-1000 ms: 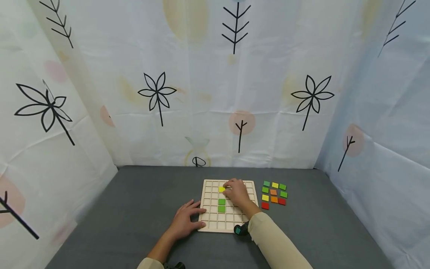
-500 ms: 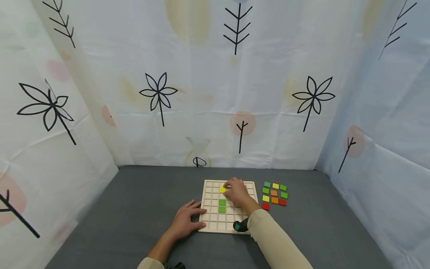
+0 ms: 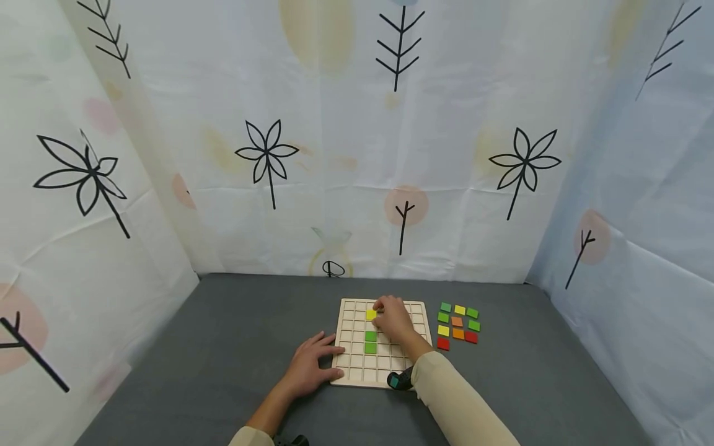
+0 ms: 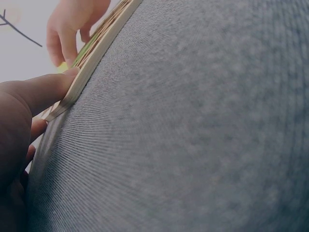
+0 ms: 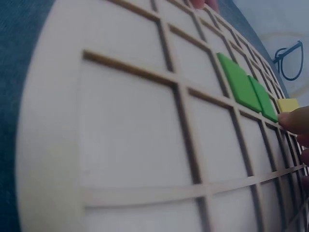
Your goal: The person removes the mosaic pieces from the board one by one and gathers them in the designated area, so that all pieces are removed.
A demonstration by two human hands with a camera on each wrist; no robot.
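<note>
A pale wooden grid board (image 3: 348,365) lies on the dark grey table. My left hand (image 3: 307,367) rests at its left edge, fingers spread; in the left wrist view the thumb (image 4: 48,89) lies on the rim. Over the upper middle of the grid, my right hand (image 3: 395,319) holds a yellow square tile (image 3: 370,314) between thumb and index finger, at its right side. The fingers hide part of the tile and its cell edges. Two green tiles (image 5: 240,83) sit in cells of the same column, nearer me.
Right of the board lie several loose square tiles in green, yellow, orange and red, such as a red tile (image 3: 443,344) and an orange tile (image 3: 457,321). A patterned white curtain (image 3: 357,235) closes off the back and sides of the grey table (image 3: 251,328).
The head view has shifted slightly. Both hands, the board and the tiles keep their places relative to one another.
</note>
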